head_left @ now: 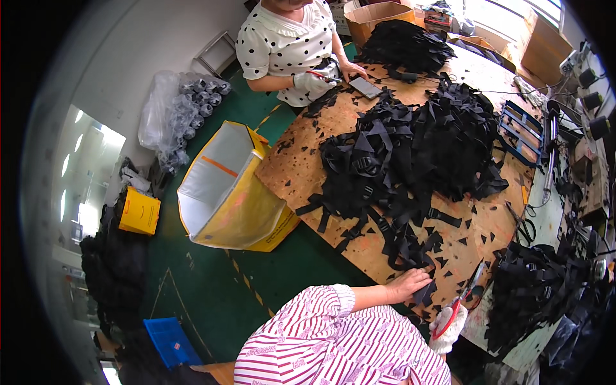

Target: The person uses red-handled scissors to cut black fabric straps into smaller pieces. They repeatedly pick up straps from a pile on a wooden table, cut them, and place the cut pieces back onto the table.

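Observation:
My bare left hand (409, 286) lies low over the near edge of the wooden table, its fingers closed at a dark piece of black fabric (425, 294). Just beyond it, black webbing straps with buckles (385, 224) trail down from a big heap. A white glove covers my right hand (449, 326), which grips red-handled scissors (457, 314). Their blades point up and away, parted from the fabric. Small black triangular offcuts (462, 242) are scattered around both hands.
A co-worker (289, 51) in a dotted top stands at the far left side, holding scissors beside a phone (366, 88). A yellow bag (256, 212) stands open against the table (289, 163). Black scissors (526, 229) and another strap pile (532, 289) lie right.

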A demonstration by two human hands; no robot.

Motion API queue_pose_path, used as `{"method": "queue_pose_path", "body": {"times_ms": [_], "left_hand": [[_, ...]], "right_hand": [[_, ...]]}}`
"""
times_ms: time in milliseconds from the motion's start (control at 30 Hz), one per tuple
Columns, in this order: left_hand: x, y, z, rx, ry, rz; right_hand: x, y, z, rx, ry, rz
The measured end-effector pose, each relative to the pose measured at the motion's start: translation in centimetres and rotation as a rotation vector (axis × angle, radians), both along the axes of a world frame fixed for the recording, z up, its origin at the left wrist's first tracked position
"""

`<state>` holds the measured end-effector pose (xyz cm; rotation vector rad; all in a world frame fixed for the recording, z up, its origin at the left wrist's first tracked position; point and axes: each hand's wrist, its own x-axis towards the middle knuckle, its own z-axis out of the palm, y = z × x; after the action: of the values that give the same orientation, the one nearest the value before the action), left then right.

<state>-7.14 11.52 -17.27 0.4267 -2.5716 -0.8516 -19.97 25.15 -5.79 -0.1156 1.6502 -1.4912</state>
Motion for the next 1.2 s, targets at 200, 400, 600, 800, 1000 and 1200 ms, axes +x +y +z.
{"method": "queue_pose_path", "body": {"times_ms": [200, 400, 600, 800, 1000, 1200], "left_hand": [[-0.5, -1.0, -1.1, -0.059, 0.094, -0.011], [-3.9, -3.7, -1.8, -0.080, 0.150, 0.071], [-6.7, -5.5, 0.2, 0.308, 0.215, 0.193], [-5.9, -7.1, 6.5, 1.203, 0.335, 0.412], [-4.0, -8.1, 11.2, 1.287, 0.293, 0.366], [-2.3, -7.0, 11.6, 1.337, 0.262, 0.382]], "right_hand": [[0.4, 0.4, -0.3, 0.012, -0.044, -0.070], [0.8, 0.5, -0.2, -0.007, 0.046, -0.059], [0.6, 0.9, 0.6, 0.023, -0.009, -0.064], [0.7, 0.3, 1.2, 0.014, -0.002, -0.107], [0.1, -0.5, 0.9, 0.079, -0.051, -0.123], [0.0, -0.1, -1.3, -0.097, 0.228, 0.223]]}}
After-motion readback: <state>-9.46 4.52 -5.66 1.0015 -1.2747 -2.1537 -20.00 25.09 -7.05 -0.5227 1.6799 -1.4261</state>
